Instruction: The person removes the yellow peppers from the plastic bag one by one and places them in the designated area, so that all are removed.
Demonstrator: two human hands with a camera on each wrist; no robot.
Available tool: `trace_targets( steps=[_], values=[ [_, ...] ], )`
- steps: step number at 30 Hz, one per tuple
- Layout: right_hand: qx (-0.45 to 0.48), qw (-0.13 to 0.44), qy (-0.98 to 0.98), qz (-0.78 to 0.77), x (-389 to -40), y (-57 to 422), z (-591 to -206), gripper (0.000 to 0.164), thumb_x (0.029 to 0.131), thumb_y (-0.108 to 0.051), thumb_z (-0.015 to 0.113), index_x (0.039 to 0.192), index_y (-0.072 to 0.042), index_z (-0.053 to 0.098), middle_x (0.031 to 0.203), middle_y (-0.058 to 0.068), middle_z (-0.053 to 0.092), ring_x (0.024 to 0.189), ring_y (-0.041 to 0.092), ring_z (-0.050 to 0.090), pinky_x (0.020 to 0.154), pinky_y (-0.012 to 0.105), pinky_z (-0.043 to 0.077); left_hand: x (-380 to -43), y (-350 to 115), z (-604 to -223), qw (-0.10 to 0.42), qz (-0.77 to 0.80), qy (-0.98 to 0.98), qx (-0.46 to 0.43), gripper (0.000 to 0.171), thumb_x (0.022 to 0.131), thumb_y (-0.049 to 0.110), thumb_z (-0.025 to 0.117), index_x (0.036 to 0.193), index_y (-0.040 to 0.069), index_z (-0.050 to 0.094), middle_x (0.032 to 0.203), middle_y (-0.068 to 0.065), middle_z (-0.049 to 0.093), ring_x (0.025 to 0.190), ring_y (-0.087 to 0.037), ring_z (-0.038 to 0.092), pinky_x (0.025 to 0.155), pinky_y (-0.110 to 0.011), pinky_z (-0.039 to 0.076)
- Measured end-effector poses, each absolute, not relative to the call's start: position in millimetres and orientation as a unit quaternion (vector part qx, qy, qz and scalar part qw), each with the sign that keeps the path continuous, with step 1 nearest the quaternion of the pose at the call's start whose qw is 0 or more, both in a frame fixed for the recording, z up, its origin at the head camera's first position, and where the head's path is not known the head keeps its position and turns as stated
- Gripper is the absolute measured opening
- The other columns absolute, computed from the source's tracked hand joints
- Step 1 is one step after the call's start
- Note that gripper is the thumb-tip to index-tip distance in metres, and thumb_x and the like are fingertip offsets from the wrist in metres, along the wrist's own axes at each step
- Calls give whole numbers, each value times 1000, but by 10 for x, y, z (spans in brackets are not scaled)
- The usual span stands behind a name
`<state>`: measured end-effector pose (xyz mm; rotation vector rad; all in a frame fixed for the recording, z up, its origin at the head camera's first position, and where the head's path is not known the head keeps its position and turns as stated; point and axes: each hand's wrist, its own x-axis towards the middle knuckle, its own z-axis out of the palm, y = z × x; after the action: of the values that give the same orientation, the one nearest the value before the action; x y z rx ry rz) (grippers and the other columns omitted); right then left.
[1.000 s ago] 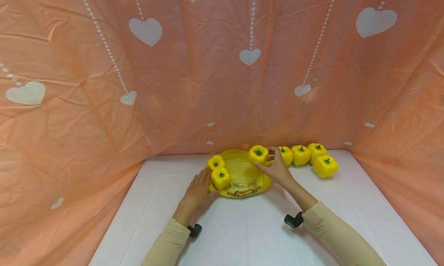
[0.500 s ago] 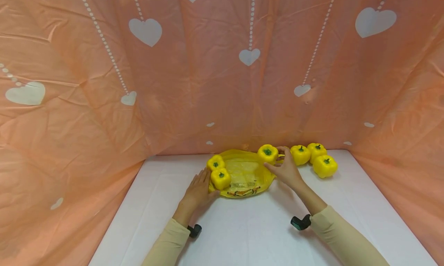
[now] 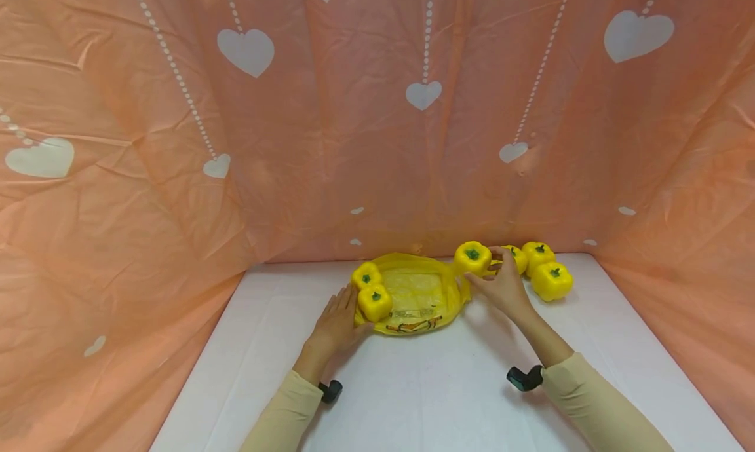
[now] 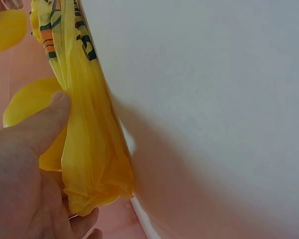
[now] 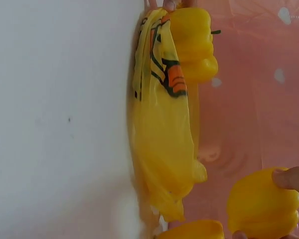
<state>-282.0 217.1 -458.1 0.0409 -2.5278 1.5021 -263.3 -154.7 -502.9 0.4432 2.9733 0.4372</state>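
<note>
My right hand [image 3: 504, 285] holds a yellow bell pepper [image 3: 472, 259] with a green stem, over the right edge of a flat yellow plastic bag [image 3: 415, 288]. Thumb and fingertips clasp this pepper at the corner of the right wrist view. My left hand [image 3: 337, 322] lies along the bag's left end, its fingers fairly straight beside two yellow bell peppers, the rear one [image 3: 367, 276] and the front one [image 3: 375, 303], both on the bag. In the left wrist view its thumb [image 4: 45, 119] touches the gathered bag [image 4: 92, 134] next to a pepper.
More yellow bell peppers stand at the back right: one partly behind the right hand [image 3: 519, 259], one beside it [image 3: 538, 259], and one in front [image 3: 552, 282]. Behind the white table [image 3: 425, 393] hangs a peach curtain [image 3: 377, 144] with white hearts.
My right hand has carried its pepper rightward from above the bag to the bag's right edge, now covering part of the back row. The left hand has stayed in place.
</note>
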Motion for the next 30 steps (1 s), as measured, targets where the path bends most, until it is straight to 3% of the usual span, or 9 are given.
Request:
trace_targets(
  steps=[4,10,16,23,26,30],
  values=[
    [4,108,-856,506,-2809,2236,-4583,84,98,-21,81,157,4,27,148,31,43,128,46,56,111,54,54,-2624,-1543,-5019,52,144,977,146,93,107,48,64,168,-7,19,178,-23,15,165,-38,16,136,-50,11],
    [4,121,-853,508,-2777,2343,-4598,86,98,-20,82,157,5,26,147,31,42,126,48,58,95,18,54,-2625,-1543,-5025,54,147,977,147,94,107,47,64,168,-7,19,178,-23,14,165,-38,16,136,-50,11],
    [-13,135,-862,488,-2734,2432,-4620,87,97,-22,83,157,6,27,146,31,44,123,45,60,96,25,57,-2634,-1540,-5032,55,145,977,146,93,107,47,64,168,-7,19,178,-23,14,165,-37,16,136,-50,11],
    [-20,154,-866,475,-2668,2529,-4683,84,95,-21,84,153,9,31,141,30,45,120,44,56,82,5,41,-2637,-1542,-5024,55,152,976,144,94,106,48,65,168,-6,19,178,-22,13,165,-37,16,136,-50,11],
    [-23,151,-873,463,-2635,2568,-4713,83,97,-24,83,152,9,31,141,30,45,119,42,55,85,9,43,-2641,-1544,-5022,57,155,976,143,95,106,48,66,169,-6,19,178,-22,13,165,-37,16,136,-50,11],
    [-33,149,-885,439,-2609,2613,-4754,83,97,-29,84,150,9,33,137,29,47,116,41,56,94,28,53,-2642,-1544,-5017,58,157,975,143,94,106,47,66,168,-6,19,178,-22,14,165,-37,16,136,-50,11]
  ],
)
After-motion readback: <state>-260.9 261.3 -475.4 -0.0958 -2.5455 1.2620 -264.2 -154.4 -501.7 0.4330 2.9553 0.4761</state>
